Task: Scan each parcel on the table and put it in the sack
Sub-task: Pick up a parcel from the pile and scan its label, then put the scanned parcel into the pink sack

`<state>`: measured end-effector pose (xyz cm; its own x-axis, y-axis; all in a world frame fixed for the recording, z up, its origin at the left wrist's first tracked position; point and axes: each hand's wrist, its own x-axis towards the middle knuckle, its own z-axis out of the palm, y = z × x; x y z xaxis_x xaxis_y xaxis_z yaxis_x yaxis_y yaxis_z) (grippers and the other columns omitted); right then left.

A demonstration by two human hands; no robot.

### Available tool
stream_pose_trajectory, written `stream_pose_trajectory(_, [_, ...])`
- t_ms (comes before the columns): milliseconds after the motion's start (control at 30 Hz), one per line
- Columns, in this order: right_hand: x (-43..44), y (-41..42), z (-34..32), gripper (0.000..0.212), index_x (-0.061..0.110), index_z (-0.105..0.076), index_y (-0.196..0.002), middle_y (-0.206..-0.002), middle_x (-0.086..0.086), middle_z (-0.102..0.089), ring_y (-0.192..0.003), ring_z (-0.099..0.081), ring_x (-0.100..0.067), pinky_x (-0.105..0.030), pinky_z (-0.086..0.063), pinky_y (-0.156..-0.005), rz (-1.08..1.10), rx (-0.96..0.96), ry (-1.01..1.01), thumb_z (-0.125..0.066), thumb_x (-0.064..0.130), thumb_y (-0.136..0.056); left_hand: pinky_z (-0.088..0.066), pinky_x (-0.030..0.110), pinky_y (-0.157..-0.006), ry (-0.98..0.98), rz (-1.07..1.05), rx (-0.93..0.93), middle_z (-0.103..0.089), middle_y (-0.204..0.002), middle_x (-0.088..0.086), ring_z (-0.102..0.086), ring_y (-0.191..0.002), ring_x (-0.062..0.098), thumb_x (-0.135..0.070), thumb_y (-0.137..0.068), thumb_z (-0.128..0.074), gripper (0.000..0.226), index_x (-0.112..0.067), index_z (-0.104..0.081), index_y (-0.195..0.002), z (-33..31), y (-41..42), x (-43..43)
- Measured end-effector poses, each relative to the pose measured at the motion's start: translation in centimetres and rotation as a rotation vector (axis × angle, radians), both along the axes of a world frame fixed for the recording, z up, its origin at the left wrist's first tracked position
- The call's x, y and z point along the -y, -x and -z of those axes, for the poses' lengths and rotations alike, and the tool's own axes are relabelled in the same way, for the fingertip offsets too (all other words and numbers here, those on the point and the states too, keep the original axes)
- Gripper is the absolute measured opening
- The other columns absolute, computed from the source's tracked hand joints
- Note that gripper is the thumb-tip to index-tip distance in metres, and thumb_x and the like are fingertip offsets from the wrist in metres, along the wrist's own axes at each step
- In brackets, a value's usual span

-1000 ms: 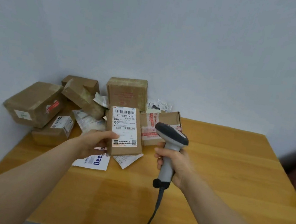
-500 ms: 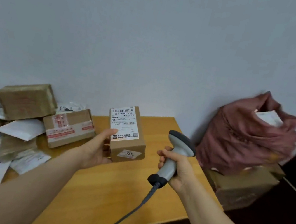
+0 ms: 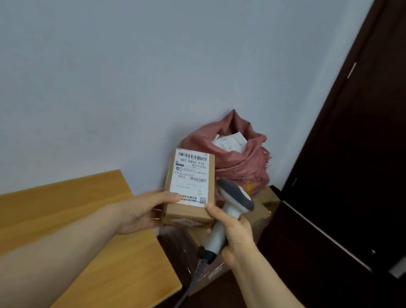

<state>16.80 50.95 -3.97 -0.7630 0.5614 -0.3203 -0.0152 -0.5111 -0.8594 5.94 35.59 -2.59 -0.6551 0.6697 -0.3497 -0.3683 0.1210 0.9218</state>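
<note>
Parcel (image 3: 190, 178) and scanner (image 3: 234, 198) in hands (image 3: 143, 213)

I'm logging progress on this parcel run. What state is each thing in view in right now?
parcel: held in the air beyond the table, label facing the camera.
left hand: grips the parcel's lower left.
scanner: held upright to the right of the parcel.
right hand: grips the scanner's handle.
sack: mouth open, white packets showing inside; this parcel not yet in it.
</note>
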Motion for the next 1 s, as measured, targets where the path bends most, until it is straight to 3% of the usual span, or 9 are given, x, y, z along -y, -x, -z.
stream_pose_trajectory(100, [-4.6, 1.9, -0.7, 0.050, -0.005, -0.059, -0.114, -0.087, -0.018, -0.071, -0.067, -0.065, -0.029, -0.033, -0.054, -0.051, 0.065, -0.024, 0.006, -0.082, 0.002, -0.070, -0.055, 0.022, -0.055, -0.028, 0.031, -0.037, -0.075, -0.079, -0.002, -0.070, -0.069, 0.009, -0.020, -0.074, -0.074, 0.037, -0.015, -0.062, -0.109, -1.1, 2.7, -5.6])
stream_pose_trajectory(167, [-7.9, 4.1, -1.3, 0.042, -0.001, -0.061, -0.109, -0.081, -0.013, -0.071, -0.061, -0.065, -0.024, -0.027, -0.051, -0.045, 0.102, -0.051, 0.021, -0.081, 0.004, -0.073, -0.056, 0.023, -0.056, -0.036, -0.009, -0.072, -0.075, -0.083, 0.001, -0.071, -0.070, 0.010, -0.020, -0.086, -0.062, 0.022, -0.012, -0.064, -0.106, -2.1, 5.7, -9.5])
stream_pose_trajectory(267, [-12.9, 8.3, -2.2, 0.035, 0.002, -0.061, -0.105, -0.076, -0.011, -0.070, -0.055, -0.064, -0.019, -0.027, -0.052, -0.046, 0.130, -0.081, 0.051, -0.079, 0.008, -0.076, -0.058, 0.028, -0.062, -0.031, -0.069, -0.145, -0.073, -0.099, 0.008, -0.069, -0.084, 0.018, -0.027, -0.086, -0.064, 0.029, -0.010, -0.066, -0.110, -3.4, 11.4, -15.3])
stream_pose_trajectory(400, [-18.7, 14.2, -2.6, 0.023, 0.002, -0.063, -0.096, -0.064, -0.008, -0.065, -0.050, -0.057, -0.015, -0.026, -0.049, -0.047, 0.070, -0.066, 0.126, -0.076, 0.009, -0.079, -0.053, 0.026, -0.069, 0.053, -0.160, -0.204, -0.072, -0.087, 0.001, -0.065, -0.079, 0.016, -0.036, -0.085, -0.064, 0.030, -0.015, -0.066, -0.107, -4.6, 18.7, -22.1])
stream_pose_trajectory(533, [-23.3, 17.4, -1.5, 0.014, 0.001, -0.062, -0.088, -0.066, -0.011, -0.067, -0.050, -0.057, -0.016, -0.026, -0.049, -0.048, 0.030, -0.030, 0.119, -0.073, 0.004, -0.081, -0.053, 0.039, -0.089, 0.161, -0.242, -0.260, -0.072, -0.096, 0.004, -0.068, -0.090, 0.023, -0.052, -0.056, -0.075, 0.066, -0.014, -0.066, -0.110, -5.0, 24.8, -27.4])
stream_pose_trajectory(600, [-25.3, 18.4, -0.8, 0.010, 0.001, -0.061, -0.084, -0.063, -0.010, -0.066, -0.048, -0.056, -0.015, -0.025, -0.047, -0.045, 0.023, -0.006, 0.111, -0.071, -0.001, -0.081, -0.055, 0.038, -0.085, 0.156, -0.248, -0.185, -0.073, -0.093, 0.005, -0.068, -0.089, 0.023, -0.048, -0.064, -0.074, 0.058, -0.013, -0.067, -0.110, -5.1, 27.0, -30.2])
stream_pose_trajectory(667, [-27.1, 19.4, -0.1, 0.009, 0.001, -0.062, -0.084, -0.062, -0.010, -0.065, -0.047, -0.055, -0.015, -0.025, -0.047, -0.044, 0.013, 0.020, 0.124, -0.070, -0.002, -0.081, -0.058, 0.028, -0.064, 0.148, -0.242, -0.087, -0.072, -0.073, 0.002, -0.066, -0.075, 0.019, -0.041, -0.080, -0.065, 0.032, -0.014, -0.065, -0.096, -5.3, 28.3, -32.8])
stream_pose_trajectory(733, [-28.8, 20.6, 0.6, 0.008, 0.002, -0.063, -0.085, -0.063, -0.011, -0.064, -0.046, -0.055, -0.015, -0.024, -0.047, -0.043, 0.001, 0.038, 0.160, -0.069, -0.003, -0.081, -0.051, 0.026, -0.054, 0.136, -0.261, -0.013, -0.065, -0.051, 0.000, -0.060, -0.066, 0.017, -0.038, -0.087, -0.059, 0.021, -0.017, -0.059, -0.083, -5.1, 29.6, -35.2])
stream_pose_trajectory(1000, [-35.2, 24.6, 3.0, 0.011, 0.003, -0.065, -0.086, -0.063, -0.011, -0.062, -0.046, -0.052, -0.015, -0.024, -0.044, -0.043, -0.114, 0.069, 0.201, -0.066, -0.007, -0.082, -0.051, 0.032, -0.078, 0.331, -0.438, 0.081, -0.067, -0.071, 0.001, -0.063, -0.068, 0.020, -0.040, -0.069, -0.070, 0.027, -0.021, -0.062, -0.085, -3.8, 36.1, -40.6])
